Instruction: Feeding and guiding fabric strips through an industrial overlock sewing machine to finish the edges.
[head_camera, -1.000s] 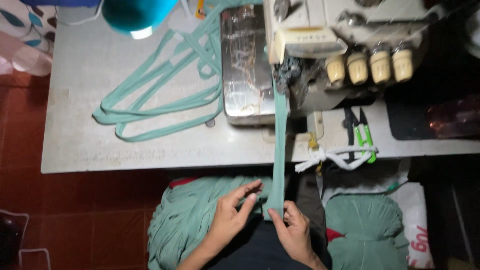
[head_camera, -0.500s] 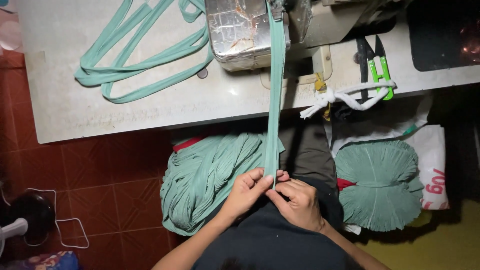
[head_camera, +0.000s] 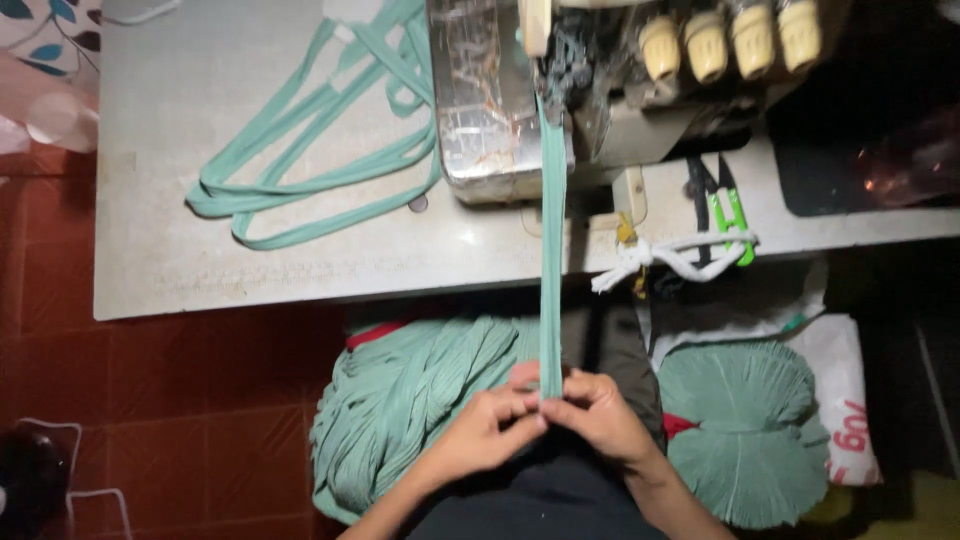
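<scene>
A narrow teal fabric strip (head_camera: 551, 250) runs straight down from under the sewing machine (head_camera: 620, 80) to my lap. My left hand (head_camera: 490, 432) and my right hand (head_camera: 598, 415) both pinch its lower end, fingertips meeting at the strip. Sewn teal strip (head_camera: 320, 170) lies in loose loops on the grey table (head_camera: 200, 270) left of the machine. A big bundle of teal strips (head_camera: 400, 410) rests on my left thigh, just beside my left hand.
Green-handled thread snips (head_camera: 730, 210) lie by a knotted white cord (head_camera: 670, 255) at the table's front edge. A second teal bundle (head_camera: 745, 430) sits in a white bag right of my knee. Red tiled floor (head_camera: 150, 400) lies to the left. Cream thread knobs (head_camera: 735, 40) top the machine.
The view has shifted so the machine and table sit lower in frame. My hands have stayed together on the strip's end, and the strip remains stretched taut from the machine.
</scene>
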